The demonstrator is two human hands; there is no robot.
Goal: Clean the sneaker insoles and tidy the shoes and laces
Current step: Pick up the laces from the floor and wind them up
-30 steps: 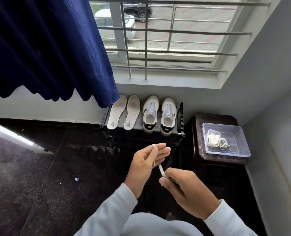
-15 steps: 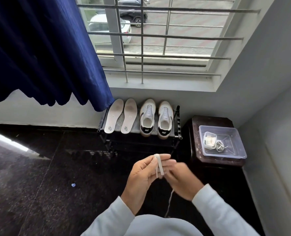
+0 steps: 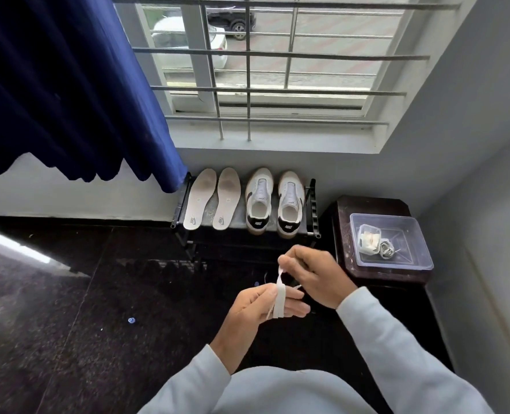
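lace wrapped on left hand, right hand now raised; both pinching it

The person wears a pale grey, long-sleeved top of soft, plain fabric, seen from above. The left sleeve ends in a loose cuff at the wrist, with gentle folds running along the forearm. The right sleeve is the same pale grey and also reaches the wrist. The left hand and the right hand are bare, with no gloves, rings or watch showing.
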